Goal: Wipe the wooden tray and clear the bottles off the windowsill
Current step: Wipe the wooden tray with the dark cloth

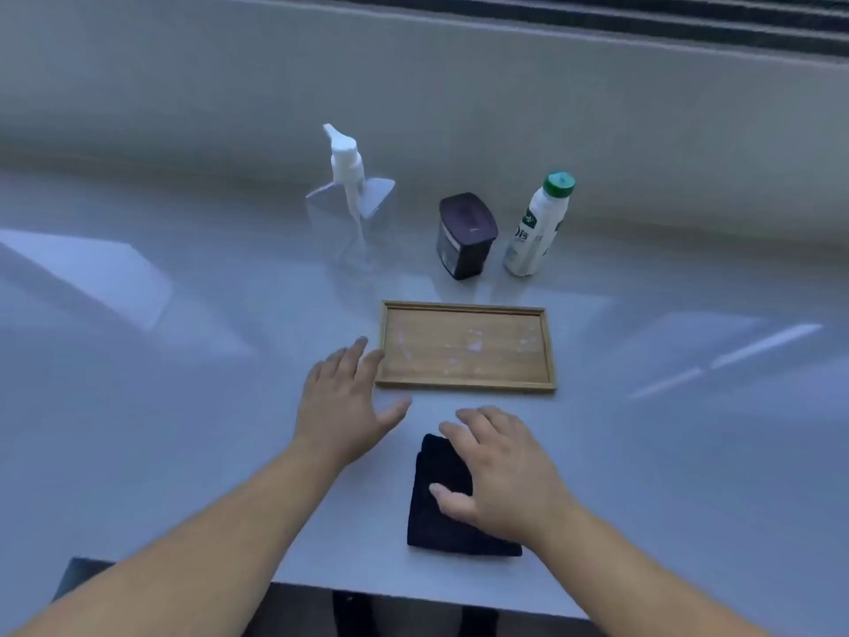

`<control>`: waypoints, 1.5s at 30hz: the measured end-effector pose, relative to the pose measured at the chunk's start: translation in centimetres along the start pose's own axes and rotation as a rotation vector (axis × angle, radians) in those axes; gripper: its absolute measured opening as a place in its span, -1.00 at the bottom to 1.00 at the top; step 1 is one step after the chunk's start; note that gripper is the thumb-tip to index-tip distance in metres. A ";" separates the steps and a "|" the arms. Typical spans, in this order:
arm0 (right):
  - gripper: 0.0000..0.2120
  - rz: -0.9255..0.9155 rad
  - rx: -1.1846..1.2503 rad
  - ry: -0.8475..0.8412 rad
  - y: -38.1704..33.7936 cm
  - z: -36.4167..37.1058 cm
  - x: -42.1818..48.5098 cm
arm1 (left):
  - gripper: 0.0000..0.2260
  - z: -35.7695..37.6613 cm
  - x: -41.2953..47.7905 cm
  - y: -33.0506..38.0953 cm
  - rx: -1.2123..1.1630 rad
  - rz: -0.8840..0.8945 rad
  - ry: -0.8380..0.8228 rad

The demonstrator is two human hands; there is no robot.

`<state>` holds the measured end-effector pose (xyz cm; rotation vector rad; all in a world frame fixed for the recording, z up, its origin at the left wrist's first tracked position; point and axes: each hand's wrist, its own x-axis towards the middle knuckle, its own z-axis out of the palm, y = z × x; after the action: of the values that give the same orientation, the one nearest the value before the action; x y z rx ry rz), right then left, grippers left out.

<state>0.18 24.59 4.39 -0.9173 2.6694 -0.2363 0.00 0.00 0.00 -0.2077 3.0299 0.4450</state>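
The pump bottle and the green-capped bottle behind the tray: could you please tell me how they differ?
The pump bottle is clear and looks nearly empty; the green-capped bottle is opaque white with a printed label. The pump bottle has a white dispenser head, the other a flat green cap. The pump bottle is broader and squarer. Both stand upright beyond the wooden tray.

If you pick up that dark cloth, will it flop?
Probably. The dark cloth lies folded and flat under the right hand, so it looks soft and should droop and unfold. It is thin, so likely light. Fabric shouldn't slip from fingers.
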 end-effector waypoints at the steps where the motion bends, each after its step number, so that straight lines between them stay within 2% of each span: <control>1: -0.28 -0.031 0.004 -0.040 -0.2 0.9 -0.4 | -0.22 0.4 0.2 -0.2 -0.016 -0.019 -0.010; 6: -0.10 -0.140 0.018 -0.059 -0.4 5.7 -2.9 | -0.18 3.0 1.7 -0.9 -0.042 -0.094 0.055; 10: -0.11 -0.224 -0.031 -0.017 0.4 7.4 -3.5 | -0.19 4.3 2.6 -0.7 -0.049 -0.131 0.097; 13: -0.20 -0.235 0.004 0.051 1.1 7.9 -3.1 | -0.19 4.7 2.9 -0.7 -0.060 -0.147 0.111; 18: -0.61 -0.232 0.066 0.231 1.6 6.8 -1.8 | -0.19 4.7 3.4 -0.8 -0.041 -0.151 0.081; 20: -0.62 -0.101 0.214 0.255 1.9 5.4 -1.2 | -0.18 4.8 3.5 -0.8 -0.041 -0.152 0.083; 22: -0.63 0.185 0.508 0.268 2.2 3.3 -0.6 | -0.16 5.0 3.4 -1.0 -0.042 -0.154 0.087; 25: -0.72 0.541 0.875 0.524 3.6 0.1 0.7 | -0.15 5.1 3.5 -1.0 -0.066 -0.159 0.100; 27: -0.75 0.667 0.948 0.700 5.1 -2.5 1.7 | -0.15 5.2 3.6 -1.0 -0.073 -0.159 0.106; 30: -0.79 0.634 0.798 0.839 7.6 -5.5 3.3 | -0.15 5.4 3.5 -1.1 -0.080 -0.157 0.115; 33: -0.72 0.511 0.614 0.741 9.8 -5.9 5.9 | -0.16 5.4 3.5 -1.1 -0.075 -0.154 0.121; 37: -0.57 0.522 0.363 0.253 9.8 -1.2 10.7 | -0.18 5.3 3.6 -1.1 -0.077 -0.151 0.131; 38: -0.57 0.518 0.292 0.188 8.8 0.2 11.5 | -0.18 5.3 3.6 -1.1 -0.077 -0.150 0.130; 41: -0.58 0.493 0.285 0.244 5.1 2.3 13.8 | -0.18 5.4 3.7 -1.1 -0.079 -0.144 0.125; 45: -0.57 0.287 0.284 0.194 -0.6 3.2 17.4 | -0.23 5.5 3.8 -1.4 -0.057 -0.133 0.095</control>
<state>-11.41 13.13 -2.52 -0.4380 2.7995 -0.6454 -3.25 -0.18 -5.95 -0.4429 3.0718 0.5245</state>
